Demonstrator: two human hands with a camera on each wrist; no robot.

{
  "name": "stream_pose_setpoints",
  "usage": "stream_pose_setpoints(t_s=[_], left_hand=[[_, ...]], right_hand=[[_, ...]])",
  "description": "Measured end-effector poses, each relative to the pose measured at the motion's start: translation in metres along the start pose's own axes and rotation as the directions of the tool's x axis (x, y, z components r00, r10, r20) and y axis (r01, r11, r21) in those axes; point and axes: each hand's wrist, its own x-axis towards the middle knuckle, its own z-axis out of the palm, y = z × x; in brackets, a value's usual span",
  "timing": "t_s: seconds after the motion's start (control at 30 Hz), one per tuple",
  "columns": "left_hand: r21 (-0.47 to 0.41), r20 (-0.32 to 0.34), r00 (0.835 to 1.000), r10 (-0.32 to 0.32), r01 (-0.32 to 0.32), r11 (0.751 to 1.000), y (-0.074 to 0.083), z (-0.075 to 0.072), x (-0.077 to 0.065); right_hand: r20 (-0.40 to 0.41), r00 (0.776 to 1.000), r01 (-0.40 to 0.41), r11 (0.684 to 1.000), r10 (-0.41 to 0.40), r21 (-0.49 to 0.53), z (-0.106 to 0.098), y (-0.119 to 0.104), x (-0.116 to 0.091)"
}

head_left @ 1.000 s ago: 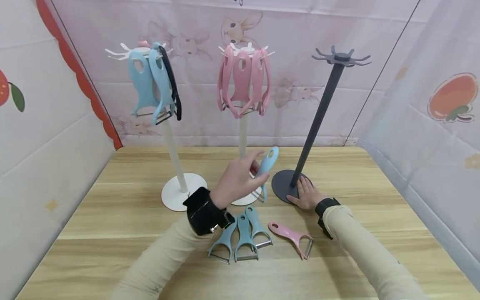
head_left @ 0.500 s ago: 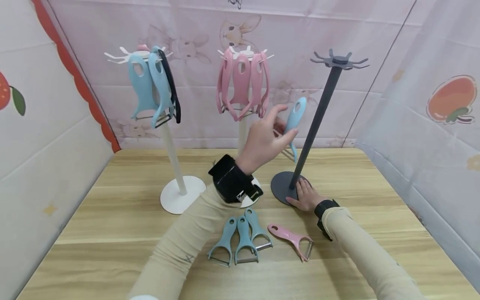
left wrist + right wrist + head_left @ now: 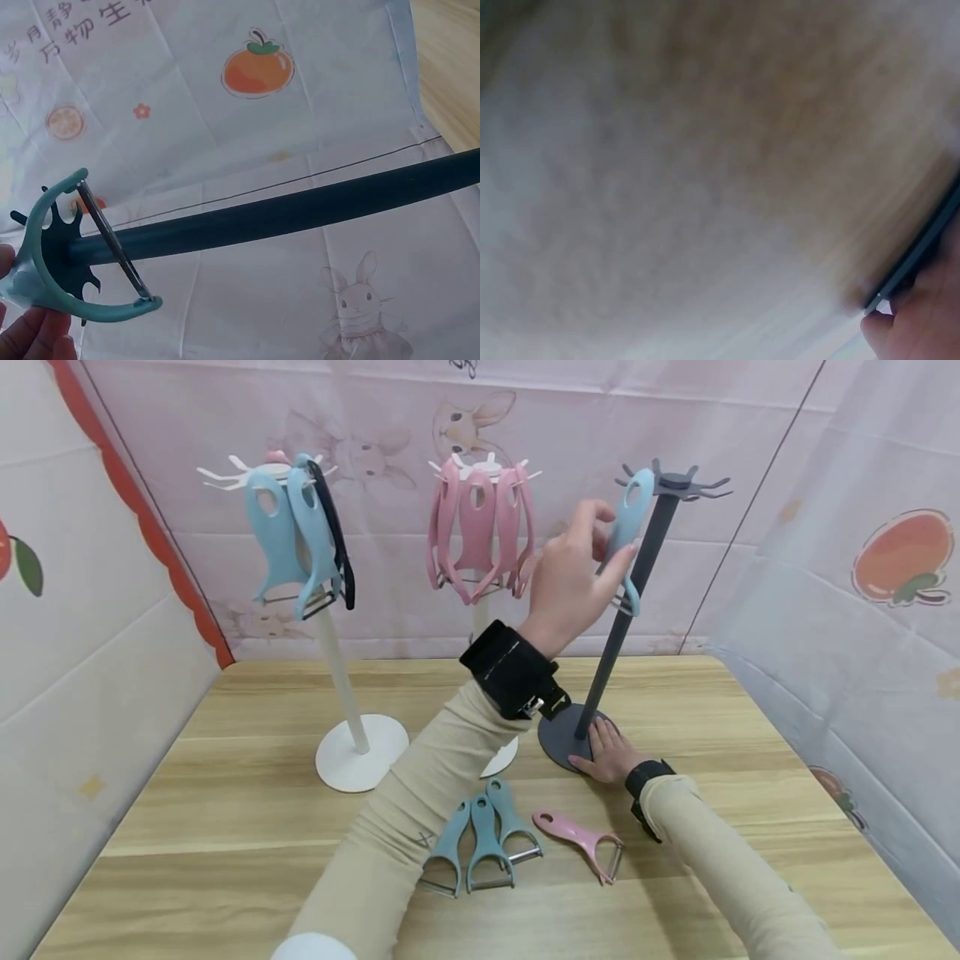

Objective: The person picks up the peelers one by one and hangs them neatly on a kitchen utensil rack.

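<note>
My left hand pinches a light blue Y-shaped peeler by its handle, blade end down. The peeler's holed top overlaps the left hooks of the dark grey stand in the head view. In the left wrist view the peeler's fork and metal blade show in front of the stand's pole and hooks. My right hand rests with straight fingers on the stand's round base. In the right wrist view, fingers of that hand show at the base's dark edge.
A white stand at left carries blue peelers and a black one. The middle white stand holds several pink peelers. Several blue-green peelers and a pink peeler lie on the wooden table.
My left hand has carried the blue peeler up and to the right, from low by the middle stand to the grey stand's hooks. My right hand stays on the base.
</note>
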Motion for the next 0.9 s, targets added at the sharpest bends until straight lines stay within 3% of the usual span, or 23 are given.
stream_pose_setpoints(t_s=[0.2,0.5,0.63,0.73,0.8,0.9], left_hand=[[0.021,0.047,0.996,-0.074,0.073,0.997,0.003,0.007,0.009],[0.047,0.049,0.998,-0.029,0.026,0.999,-0.001,0.013,0.002],[0.165,0.038,0.997,0.067,-0.073,0.984,-0.010,0.017,-0.018],[0.292,0.051,0.989,0.141,-0.149,0.945,-0.021,0.021,-0.043],[0.346,0.072,0.984,0.163,-0.178,0.921,-0.029,0.022,-0.060],[0.354,0.115,0.980,0.164,-0.194,0.915,-0.039,0.021,-0.083]], right_hand=[[-0.014,1.000,0.004,1.000,-0.004,-0.005,0.001,0.000,0.001],[0.004,1.000,0.000,1.000,0.000,0.004,0.000,0.000,0.000],[0.009,1.000,0.000,1.000,0.000,0.009,0.001,-0.001,0.000],[0.009,1.000,-0.001,1.000,0.001,0.009,0.001,0.000,0.000],[0.009,1.000,0.001,1.000,-0.001,0.008,0.001,0.000,0.000],[0.008,1.000,0.002,1.000,-0.002,0.015,0.001,0.000,0.000]])
